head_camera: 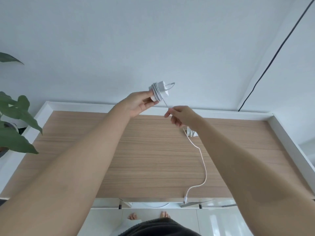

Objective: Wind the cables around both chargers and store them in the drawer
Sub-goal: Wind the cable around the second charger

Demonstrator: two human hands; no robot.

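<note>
My left hand (139, 103) holds a white charger (159, 91) up in front of the wall, with several turns of its cable wrapped around the body. A short free end of that cable (165, 103) runs down to my right hand (180, 115), which pinches it. A second white charger (191, 132) lies on the wooden cabinet top (136, 150), mostly hidden under my right wrist. Its white cable (203, 167) trails toward me, and the plug (185, 199) hangs over the front edge. Below that edge a drawer (148, 204) stands slightly open.
A leafy green plant (15, 123) stands to the left of the cabinet. A black cable (276, 55) runs down the wall at the right. White glossy cabinet fronts (221, 222) and my bare feet (164, 215) show below.
</note>
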